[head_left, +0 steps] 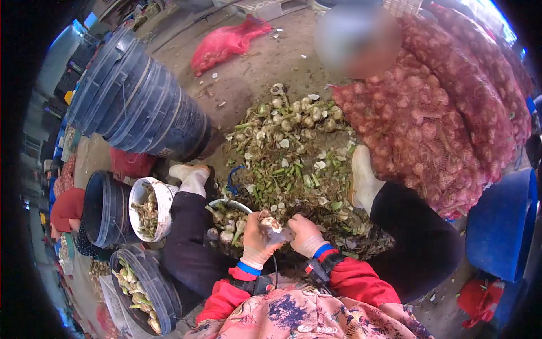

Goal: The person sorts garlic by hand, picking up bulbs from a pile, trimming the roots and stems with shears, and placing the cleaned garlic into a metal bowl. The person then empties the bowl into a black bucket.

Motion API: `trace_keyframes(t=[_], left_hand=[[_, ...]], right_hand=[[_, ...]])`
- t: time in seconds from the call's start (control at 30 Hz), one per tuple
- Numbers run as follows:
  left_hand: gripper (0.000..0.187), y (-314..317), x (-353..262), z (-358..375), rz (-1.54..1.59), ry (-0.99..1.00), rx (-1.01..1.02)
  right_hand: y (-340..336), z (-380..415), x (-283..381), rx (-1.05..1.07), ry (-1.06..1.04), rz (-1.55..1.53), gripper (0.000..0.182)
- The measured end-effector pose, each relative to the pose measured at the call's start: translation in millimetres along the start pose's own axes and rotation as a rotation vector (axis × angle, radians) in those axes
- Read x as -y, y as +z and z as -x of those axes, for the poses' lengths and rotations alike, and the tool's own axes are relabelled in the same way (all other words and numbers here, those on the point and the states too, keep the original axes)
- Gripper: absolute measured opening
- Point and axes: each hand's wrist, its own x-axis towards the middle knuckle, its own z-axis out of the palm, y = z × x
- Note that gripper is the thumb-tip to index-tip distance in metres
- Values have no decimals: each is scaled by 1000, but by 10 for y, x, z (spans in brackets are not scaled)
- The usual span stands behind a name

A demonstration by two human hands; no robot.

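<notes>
My left hand (258, 240), in a pale glove, is closed around a garlic bulb (270, 224) whose whitish face points up. Close on its right, my right hand (305, 233), also gloved, has its fingers pressed together at the bulb's side; what they hold is too small to make out. Beneath and left of my left hand, a container holds garlic bulbs with stems (227, 227). Ahead of both hands, cut green stems and peelings (276, 175) cover the ground, with a heap of garlic (293, 118) beyond.
Stacked dark buckets (147, 101) lean at the upper left. A white bucket (164, 198) and a dark bucket of garlic (164, 282) stand left of my leg. Red mesh sacks (412, 107) fill the upper right; a blue tub (502, 226) sits at the right. A co-worker's arm (69, 209) shows far left.
</notes>
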Motion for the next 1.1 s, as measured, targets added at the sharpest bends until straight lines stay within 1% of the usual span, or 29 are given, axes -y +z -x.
trace_keyframes(t=[0.03,0.07,0.1,0.13,0.17,0.2,0.27,0.3,0.33,0.4,0.43,0.47,0.53,0.57,0.6,0.63,0.67,0.7,0.73,0.8,0.83,0.87,0.9,0.93,1.0,1.03,1.07,1.1], left_hand=[[78,45,-101,33,243,-294,-73],[84,-66,-193,47,126,-179,-63],[84,-148,-318,42,184,-132,-83],[84,-186,-446,15,249,-82,-117],[84,-254,-559,-57,463,-205,-137],[86,-287,-301,-111,111,-128,-170],[83,-356,-126,-201,754,-331,-138],[81,-403,89,-191,813,-300,-84],[72,-410,-93,-172,549,-337,-226],[57,-406,532,-88,926,-297,-158],[46,-400,129,-147,1327,-405,-153],[46,-356,-5,-177,1327,-406,-145],[47,-283,-125,-203,1426,-368,-194],[49,-253,-130,-218,1465,-412,-198],[49,-238,-149,-207,1467,-413,-196],[50,-236,-177,-175,1496,-455,-148],[51,-230,-219,-149,1523,-498,-102],[51,-175,-266,-193,1494,-409,-80],[51,-200,-303,-190,1491,-412,-77],[53,-334,-329,-244,1436,-359,-25],[53,-435,-268,-222,1439,-408,-50],[52,-522,-149,-177,1370,-437,-190],[55,-661,-67,-121,1203,-474,-190],[59,-799,-79,-148,1036,-505,-183],[74,-1095,559,41,-60,-453,-124],[88,-1083,426,39,-725,-529,-104],[90,-1105,341,-53,-876,-469,-32],[86,-1020,280,-190,-781,-446,-63]], right_hand=[[-56,20,-50,-24,102,-81,25],[34,-16,-531,-40,452,45,27],[-130,-44,-888,175,353,-1,28],[-211,-64,-765,-163,558,-305,31],[-60,-174,-754,-251,501,-277,26],[61,-267,-762,-356,449,-242,21],[216,-239,-556,-374,247,-313,19],[265,-196,-486,-347,110,-425,20],[57,-82,-163,-304,11,-313,21],[-59,-44,97,-193,-144,-275,25],[-82,-51,185,-202,-143,-274,25],[-88,-48,258,-186,-150,-277,24],[-137,-37,380,-172,-154,-281,23],[-185,-36,430,-203,-173,-306,23],[-219,-47,446,-232,-194,-332,22],[-223,-78,406,-232,-192,-332,22],[-198,-120,311,-156,-141,-335,26],[-132,-142,175,-80,-86,-342,29],[50,-234,-201,71,112,-391,37],[139,-102,-517,35,355,-238,27],[157,-119,-608,51,348,-237,27],[168,-117,-688,-10,386,-374,26],[178,-142,-766,-81,424,-510,25],[198,-194,-823,-81,423,-507,25],[272,-276,-906,-214,522,-532,23],[260,-291,-893,-223,541,-633,23],[226,-303,-830,-220,544,-631,23],[196,-321,-756,-243,581,-621,24]])
